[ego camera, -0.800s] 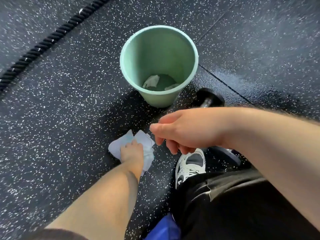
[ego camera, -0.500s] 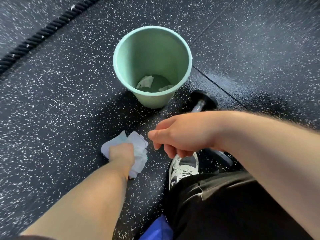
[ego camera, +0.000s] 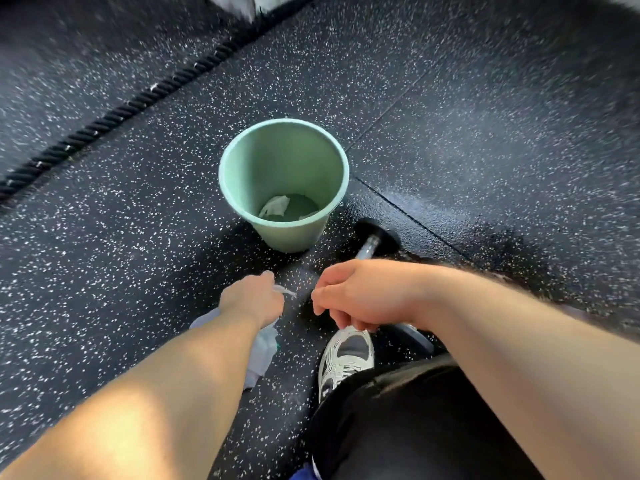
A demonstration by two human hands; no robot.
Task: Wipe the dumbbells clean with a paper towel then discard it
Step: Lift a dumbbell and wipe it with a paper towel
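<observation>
**Soft towel in hand, bin just ahead**

The left hand (ego camera: 251, 299) is clenched around the crumpled paper towel (ego camera: 261, 351), which hangs limp below the wrist, near the green bin (ego camera: 284, 181). It looks light and floppy, best bunched in the fist. The right hand (ego camera: 360, 297) is loosely curled and empty, above the dumbbell (ego camera: 375, 237) on the floor (ego camera: 104, 254).

Dumbbell (ego camera: 372, 241): near head and most of handle hidden behind right hand (ego camera: 360, 299) and forearm. Paper towel (ego camera: 263, 348) largely covered by left hand (ego camera: 251, 301). Rope (ego camera: 104, 121) cut off at left edge. Far corners motion-blurred.
</observation>
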